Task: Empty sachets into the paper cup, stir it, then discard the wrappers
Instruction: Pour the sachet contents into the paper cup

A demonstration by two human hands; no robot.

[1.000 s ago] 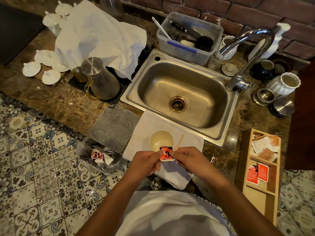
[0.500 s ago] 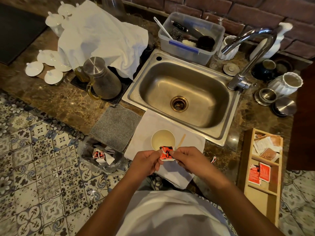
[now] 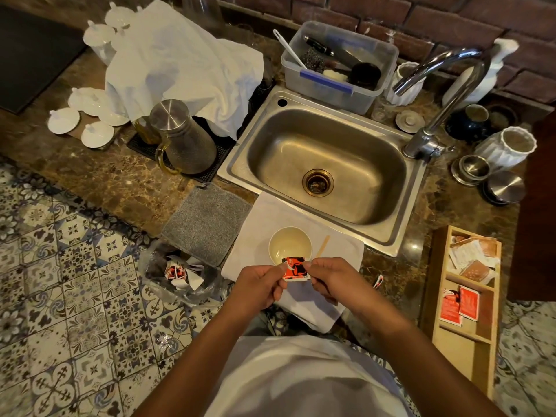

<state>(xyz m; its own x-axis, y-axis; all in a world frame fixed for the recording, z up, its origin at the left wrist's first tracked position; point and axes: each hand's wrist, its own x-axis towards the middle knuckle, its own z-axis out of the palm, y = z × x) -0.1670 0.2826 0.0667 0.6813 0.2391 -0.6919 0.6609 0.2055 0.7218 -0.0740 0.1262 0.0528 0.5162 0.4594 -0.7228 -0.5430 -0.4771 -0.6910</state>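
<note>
A small red and black sachet (image 3: 295,268) is held just in front of the white paper cup (image 3: 289,244), over its near rim. My left hand (image 3: 261,285) pinches the sachet's left top corner and my right hand (image 3: 328,277) pinches its right top corner. The cup stands on a white cloth (image 3: 337,251) and holds a little pale liquid. A wooden stir stick (image 3: 322,246) lies on the cloth just right of the cup. A clear plastic bag (image 3: 180,275) with used wrappers hangs at the counter's edge to the left.
A wooden tray (image 3: 463,335) at the right holds red sachets (image 3: 459,305) and brown ones. A torn red scrap (image 3: 378,281) lies on the counter. The steel sink (image 3: 319,167) is behind the cup, a grey mat (image 3: 207,221) and a metal jug (image 3: 183,139) to the left.
Both hands keep pinching the sachet in front of the cup; its top corner now looks slightly torn or bent. Little else has moved.
</note>
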